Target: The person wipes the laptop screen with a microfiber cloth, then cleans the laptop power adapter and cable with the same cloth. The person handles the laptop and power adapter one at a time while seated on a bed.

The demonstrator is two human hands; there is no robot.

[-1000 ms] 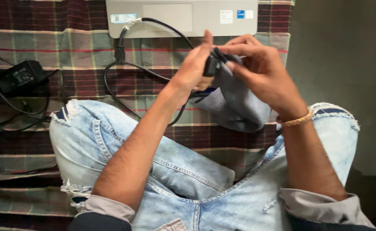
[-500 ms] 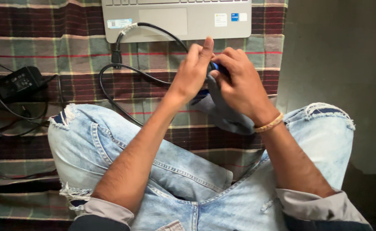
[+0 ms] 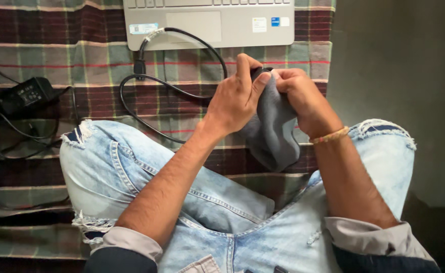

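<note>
We have a small dark object (image 3: 259, 74), mostly hidden, wrapped in the grey cloth (image 3: 273, 129) between both hands, above our crossed legs. The cloth hangs down below the hands towards the jeans (image 3: 202, 202). Our left hand (image 3: 237, 98) pinches cloth and object with thumb against fingers; our right hand (image 3: 301, 93) is closed on the cloth from the other side. To rub well, we judge it best to keep a steady pinch and turn the object inside the fabric. Beyond the hands lie the black cable (image 3: 174, 88) and the laptop (image 3: 210, 23) on the plaid blanket (image 3: 71, 55); a charger brick (image 3: 28, 93) sits far left.
</note>
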